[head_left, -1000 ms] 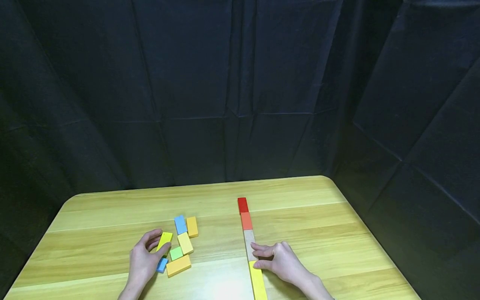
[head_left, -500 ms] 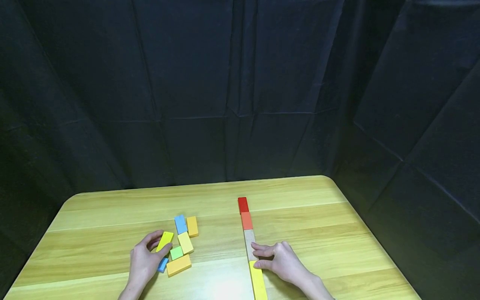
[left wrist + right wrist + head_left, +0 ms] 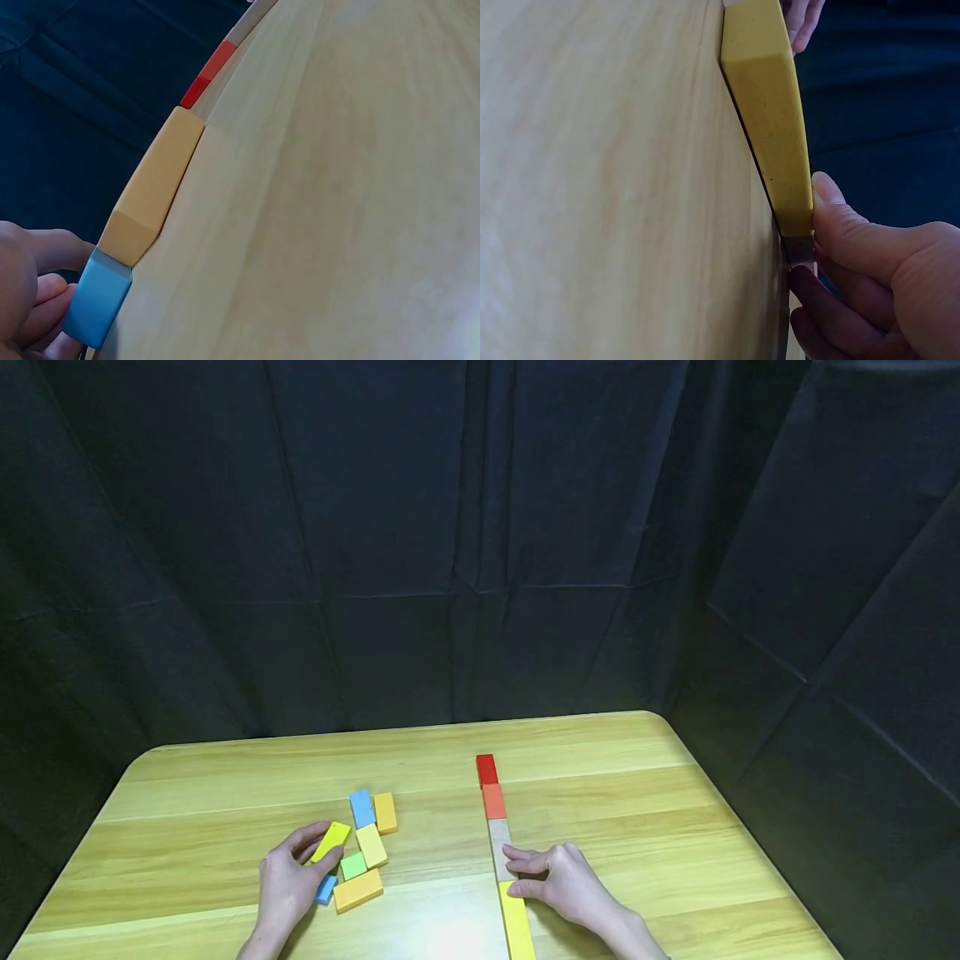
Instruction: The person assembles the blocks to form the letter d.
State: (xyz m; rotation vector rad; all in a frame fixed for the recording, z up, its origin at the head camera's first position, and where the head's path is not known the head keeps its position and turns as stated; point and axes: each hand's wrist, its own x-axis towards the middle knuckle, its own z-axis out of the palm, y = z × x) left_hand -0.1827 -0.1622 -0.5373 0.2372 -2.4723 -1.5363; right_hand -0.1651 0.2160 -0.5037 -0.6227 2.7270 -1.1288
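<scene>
On the wooden table (image 3: 225,777) my left hand (image 3: 315,852) pinches a bright yellow block (image 3: 332,839) between thumb and fingers, at the left edge of a loose cluster of blocks. My right hand (image 3: 512,868) lies with straight fingers against the right side of a line of blocks. From far to near the line is a red block (image 3: 486,770), an orange-red block (image 3: 492,801), a beige block (image 3: 498,843) and a long yellow block (image 3: 516,922). In the right wrist view the thumb (image 3: 840,217) presses the long yellow block (image 3: 769,112) near its joint with the beige one.
The cluster holds a blue block (image 3: 361,808), an orange block (image 3: 385,812), a pale yellow block (image 3: 371,846), a green block (image 3: 352,865), a small blue block (image 3: 325,889) and a long orange block (image 3: 357,891). Black cloth surrounds the table.
My left hand has tilted the bright yellow block slightly. The right hand and the line of blocks have not moved.
</scene>
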